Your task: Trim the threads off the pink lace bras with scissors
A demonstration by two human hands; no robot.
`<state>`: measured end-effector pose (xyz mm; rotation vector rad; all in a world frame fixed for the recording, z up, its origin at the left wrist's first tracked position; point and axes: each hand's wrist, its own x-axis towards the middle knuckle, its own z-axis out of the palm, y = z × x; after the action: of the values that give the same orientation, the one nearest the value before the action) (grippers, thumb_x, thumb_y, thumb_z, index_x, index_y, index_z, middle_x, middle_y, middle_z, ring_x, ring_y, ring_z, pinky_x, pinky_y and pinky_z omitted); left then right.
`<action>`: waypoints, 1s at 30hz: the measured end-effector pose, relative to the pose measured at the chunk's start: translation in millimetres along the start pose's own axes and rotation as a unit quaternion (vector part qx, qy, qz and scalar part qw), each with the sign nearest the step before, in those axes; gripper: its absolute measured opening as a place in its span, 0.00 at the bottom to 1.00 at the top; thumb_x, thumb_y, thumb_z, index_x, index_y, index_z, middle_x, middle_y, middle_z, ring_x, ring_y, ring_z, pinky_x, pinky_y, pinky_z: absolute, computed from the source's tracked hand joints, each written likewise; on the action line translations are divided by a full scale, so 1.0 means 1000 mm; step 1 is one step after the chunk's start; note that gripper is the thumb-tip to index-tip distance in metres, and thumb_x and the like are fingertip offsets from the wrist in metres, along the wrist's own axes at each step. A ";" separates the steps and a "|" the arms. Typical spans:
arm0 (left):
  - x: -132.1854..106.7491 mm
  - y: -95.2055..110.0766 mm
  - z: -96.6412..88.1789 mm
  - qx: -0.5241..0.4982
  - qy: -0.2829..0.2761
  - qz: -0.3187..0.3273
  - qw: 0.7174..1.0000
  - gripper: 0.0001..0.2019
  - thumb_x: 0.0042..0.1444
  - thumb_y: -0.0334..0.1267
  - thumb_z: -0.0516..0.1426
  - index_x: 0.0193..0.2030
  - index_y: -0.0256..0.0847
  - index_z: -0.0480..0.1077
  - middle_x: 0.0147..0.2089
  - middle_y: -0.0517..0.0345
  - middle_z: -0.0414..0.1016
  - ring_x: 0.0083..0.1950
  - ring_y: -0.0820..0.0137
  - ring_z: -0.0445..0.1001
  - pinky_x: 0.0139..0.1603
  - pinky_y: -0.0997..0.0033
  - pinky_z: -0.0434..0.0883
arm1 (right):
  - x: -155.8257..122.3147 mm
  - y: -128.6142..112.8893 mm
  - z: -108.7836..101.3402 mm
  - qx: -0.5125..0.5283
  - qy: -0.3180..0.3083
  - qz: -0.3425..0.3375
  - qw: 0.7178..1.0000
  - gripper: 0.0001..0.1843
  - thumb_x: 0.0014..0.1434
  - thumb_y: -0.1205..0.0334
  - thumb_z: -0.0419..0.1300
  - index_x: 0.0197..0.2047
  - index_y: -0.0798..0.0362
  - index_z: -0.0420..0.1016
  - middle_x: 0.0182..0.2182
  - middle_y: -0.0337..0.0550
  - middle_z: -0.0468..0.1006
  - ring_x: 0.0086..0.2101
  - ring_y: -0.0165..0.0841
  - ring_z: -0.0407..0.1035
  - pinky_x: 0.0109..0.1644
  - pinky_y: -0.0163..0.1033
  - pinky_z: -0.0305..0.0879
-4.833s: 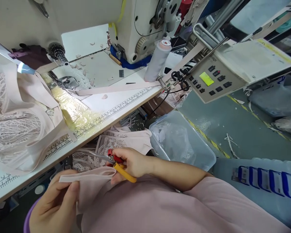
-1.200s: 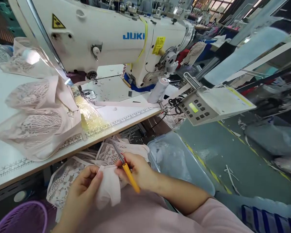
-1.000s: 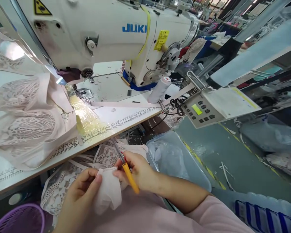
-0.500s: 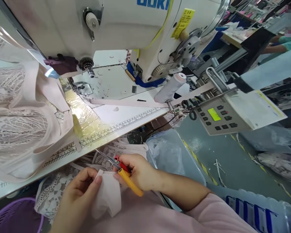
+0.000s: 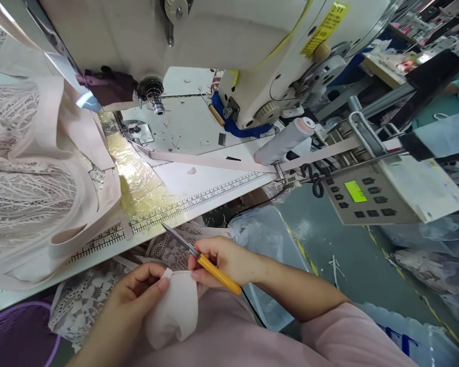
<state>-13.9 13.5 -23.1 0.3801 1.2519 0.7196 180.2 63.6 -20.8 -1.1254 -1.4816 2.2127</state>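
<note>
My left hand (image 5: pixel 132 298) pinches the top edge of a small pale pink fabric piece (image 5: pixel 176 313) that hangs folded over my lap. My right hand (image 5: pixel 224 260) is closed on yellow-handled thread snips (image 5: pixel 199 257), whose metal blades point up and left toward the table edge, while its fingertips also touch the fabric's edge. Both hands sit low in front of the sewing table (image 5: pixel 183 181), just below its ruler-marked edge. White lace pieces (image 5: pixel 84 306) lie under my hands.
A white industrial sewing machine (image 5: pixel 214 46) stands on the table, with pink lace garments (image 5: pixel 34 173) piled at left and a thread cone (image 5: pixel 285 142). A control panel (image 5: pixel 361 196) hangs at right. A clear plastic bin (image 5: pixel 265 239) and a purple basket (image 5: pixel 19 336) sit below.
The view has tilted down and closer to the machine. The snips' blades have closed and now point more up-left; my left hand still pinches the fabric.
</note>
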 end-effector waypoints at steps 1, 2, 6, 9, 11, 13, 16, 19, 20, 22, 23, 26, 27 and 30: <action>0.000 0.000 0.000 0.003 -0.005 0.005 1.000 0.14 0.40 0.47 0.68 0.24 0.38 0.74 0.21 0.61 0.73 0.22 0.76 0.66 0.23 0.80 0.62 | -0.001 -0.002 -0.003 -0.009 -0.011 0.001 1.000 0.15 0.51 0.53 0.63 0.31 0.54 0.63 0.24 0.35 0.71 0.25 0.27 0.69 0.30 0.33 0.66; 0.000 0.000 0.000 0.006 -0.012 0.008 1.000 0.14 0.40 0.47 0.67 0.24 0.38 0.73 0.21 0.60 0.73 0.22 0.75 0.66 0.23 0.80 0.62 | -0.002 -0.006 -0.006 -0.033 -0.021 -0.005 0.999 0.17 0.51 0.51 0.63 0.31 0.53 0.62 0.24 0.35 0.71 0.25 0.27 0.68 0.29 0.33 0.66; -0.001 0.001 0.002 0.012 -0.030 0.021 0.999 0.15 0.41 0.47 0.67 0.24 0.38 0.72 0.22 0.60 0.72 0.23 0.75 0.66 0.23 0.79 0.62 | 0.000 -0.024 -0.026 -0.229 -0.078 -0.090 0.966 0.25 0.45 0.41 0.65 0.26 0.52 0.60 0.24 0.34 0.68 0.24 0.26 0.62 0.27 0.31 0.60; -0.003 0.001 0.004 0.019 -0.037 0.029 0.999 0.15 0.41 0.48 0.67 0.24 0.38 0.72 0.21 0.61 0.71 0.22 0.75 0.65 0.22 0.79 0.63 | 0.006 -0.037 -0.041 -0.320 -0.146 -0.099 0.931 0.27 0.43 0.37 0.65 0.22 0.52 0.61 0.20 0.32 0.64 0.22 0.26 0.58 0.25 0.31 0.55; -0.005 0.001 0.007 0.019 -0.034 0.036 0.999 0.15 0.42 0.48 0.66 0.24 0.38 0.72 0.21 0.61 0.71 0.22 0.75 0.65 0.22 0.79 0.63 | 0.009 -0.043 -0.046 -0.346 -0.182 -0.077 0.917 0.28 0.43 0.36 0.64 0.21 0.52 0.61 0.18 0.31 0.61 0.20 0.25 0.56 0.23 0.31 0.53; -0.008 0.001 0.011 0.008 -0.017 0.047 0.999 0.14 0.41 0.47 0.67 0.25 0.38 0.73 0.22 0.61 0.72 0.22 0.75 0.66 0.22 0.79 0.64 | 0.008 -0.046 -0.047 -0.365 -0.206 -0.062 0.906 0.28 0.42 0.37 0.65 0.20 0.52 0.61 0.17 0.31 0.61 0.19 0.25 0.55 0.22 0.30 0.52; -0.011 0.002 0.016 -0.013 0.008 0.057 0.998 0.14 0.39 0.45 0.67 0.25 0.38 0.72 0.22 0.62 0.71 0.22 0.76 0.66 0.22 0.80 0.64 | 0.003 -0.048 -0.046 -0.405 -0.215 -0.057 0.887 0.28 0.40 0.37 0.67 0.19 0.52 0.60 0.17 0.31 0.60 0.19 0.25 0.54 0.21 0.31 0.51; -0.013 0.002 0.017 -0.023 0.010 0.061 0.998 0.15 0.39 0.45 0.67 0.22 0.38 0.69 0.19 0.64 0.67 0.19 0.77 0.63 0.19 0.81 0.62 | -0.004 -0.048 -0.045 -0.460 -0.203 -0.054 0.863 0.28 0.42 0.37 0.66 0.21 0.51 0.60 0.18 0.31 0.59 0.19 0.25 0.53 0.21 0.31 0.50; -0.013 0.001 0.016 -0.022 0.009 0.064 0.998 0.15 0.40 0.46 0.67 0.22 0.38 0.68 0.19 0.64 0.66 0.19 0.78 0.62 0.18 0.81 0.61 | -0.006 -0.048 -0.045 -0.477 -0.200 -0.051 0.854 0.27 0.44 0.38 0.65 0.22 0.51 0.59 0.18 0.31 0.59 0.19 0.25 0.52 0.21 0.31 0.49; -0.012 -0.001 0.014 -0.014 0.006 0.071 0.997 0.16 0.41 0.47 0.66 0.23 0.38 0.68 0.19 0.65 0.66 0.19 0.78 0.62 0.18 0.82 0.60 | -0.010 -0.049 -0.045 -0.509 -0.196 -0.042 0.837 0.26 0.47 0.40 0.64 0.23 0.51 0.58 0.19 0.31 0.58 0.19 0.25 0.51 0.21 0.31 0.48; -0.011 -0.002 0.013 -0.010 0.005 0.074 0.997 0.16 0.41 0.47 0.66 0.24 0.38 0.68 0.19 0.64 0.66 0.19 0.78 0.62 0.18 0.82 0.60 | -0.011 -0.049 -0.045 -0.522 -0.193 -0.035 0.830 0.25 0.48 0.41 0.64 0.23 0.51 0.57 0.19 0.31 0.58 0.19 0.25 0.51 0.21 0.31 0.48; -0.008 -0.006 0.011 -0.008 0.009 0.081 0.997 0.16 0.41 0.47 0.66 0.25 0.38 0.69 0.20 0.64 0.67 0.19 0.78 0.63 0.19 0.81 0.61 | -0.015 -0.051 -0.042 -0.565 -0.173 -0.016 0.807 0.22 0.50 0.47 0.63 0.24 0.51 0.57 0.19 0.32 0.59 0.19 0.25 0.50 0.21 0.32 0.46; -0.007 -0.007 0.010 -0.009 0.010 0.081 0.997 0.16 0.41 0.47 0.66 0.25 0.38 0.68 0.20 0.64 0.67 0.19 0.78 0.62 0.19 0.81 0.61 | -0.017 -0.052 -0.041 -0.578 -0.166 -0.009 0.799 0.21 0.51 0.48 0.63 0.24 0.52 0.57 0.19 0.33 0.60 0.19 0.25 0.49 0.21 0.32 0.45; -0.007 -0.007 0.011 -0.013 0.006 0.077 0.997 0.16 0.42 0.47 0.66 0.25 0.39 0.68 0.20 0.65 0.66 0.19 0.79 0.62 0.19 0.82 0.60 | -0.021 -0.055 -0.036 -0.606 -0.148 0.009 0.782 0.18 0.53 0.51 0.62 0.24 0.52 0.60 0.21 0.35 0.63 0.19 0.26 0.51 0.22 0.32 0.46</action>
<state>-2.2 5.0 -19.3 0.4545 1.2316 0.8693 208.6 100.7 29.6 -0.9923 -3.2016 1.2630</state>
